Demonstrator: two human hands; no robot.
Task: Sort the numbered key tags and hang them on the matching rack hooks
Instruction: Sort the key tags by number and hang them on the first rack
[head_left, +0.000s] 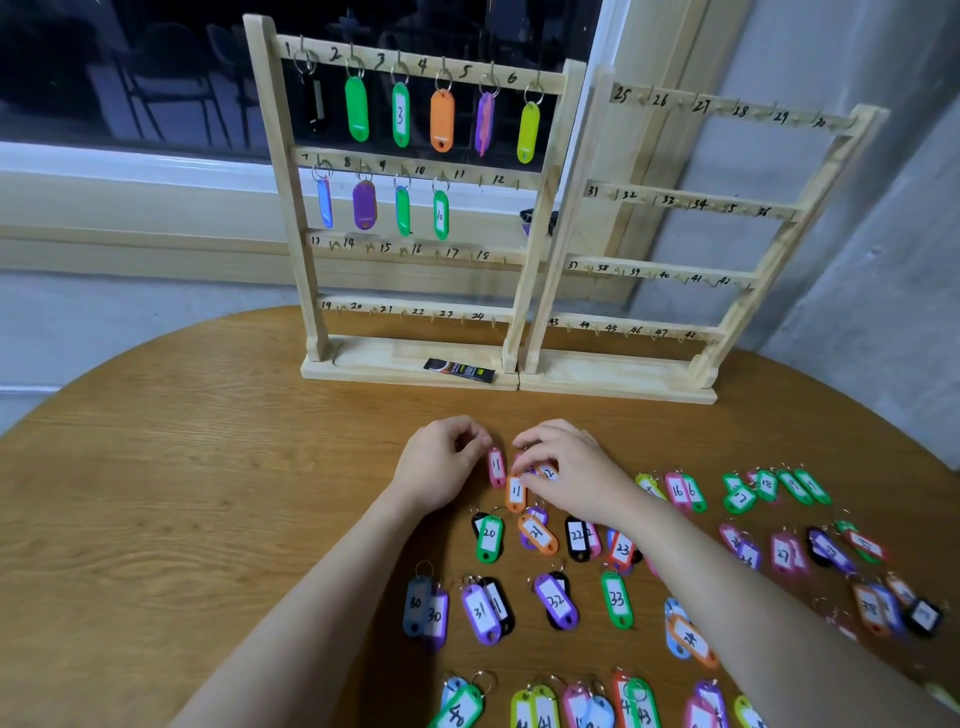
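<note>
Two wooden racks stand side by side at the far edge of the round wooden table (156, 493). The left rack (410, 208) is numbered 1 to 24, and tags are hung on its hooks 1 to 10; the right rack (691, 249), numbered 25 to 48, carries none. A small black packet (460, 370) lies on the left rack's base. Loose key tags are spread in rows on the table, among them a green tag 20 (489, 538), a purple tag 32 (557, 603) and a green tag 33 (617, 600).

The nearest row is cut off by the lower frame edge, and the tags at the far right are too blurred to be read. Part of the row is covered by the right forearm.

The left hand (441, 462) is curled, its fingertips pinched at the top of a pink tag 11 (496, 466). The right hand (566, 467) is closed narrowly over a small cluster, its fingertips touching an orange tag 11 (516, 492) lying just beside the pink one; whether it is gripped cannot be told.
</note>
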